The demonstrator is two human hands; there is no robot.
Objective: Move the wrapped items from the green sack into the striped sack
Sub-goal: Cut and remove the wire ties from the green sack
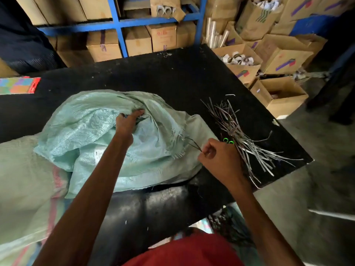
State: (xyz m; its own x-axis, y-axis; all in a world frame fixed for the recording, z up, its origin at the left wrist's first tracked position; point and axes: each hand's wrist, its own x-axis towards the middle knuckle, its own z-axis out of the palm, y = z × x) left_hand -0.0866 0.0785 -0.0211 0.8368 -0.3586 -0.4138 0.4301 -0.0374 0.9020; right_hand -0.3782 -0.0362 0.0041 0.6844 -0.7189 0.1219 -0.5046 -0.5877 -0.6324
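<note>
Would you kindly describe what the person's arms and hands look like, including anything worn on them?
Both arms are bare along their whole visible length. The left hand and right hand wear no gloves, and no watch, bracelet or ring shows. The only clothing in view is a red garment at the bottom edge.

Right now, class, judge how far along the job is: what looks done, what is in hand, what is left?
Done: nothing visible; no contents show outside the green sack. In hand: the left hand grips its bunched top, while the right hand pinches a thin strand at its frayed edge, seemingly opening it. Left: every transfer into the striped sack.
</note>
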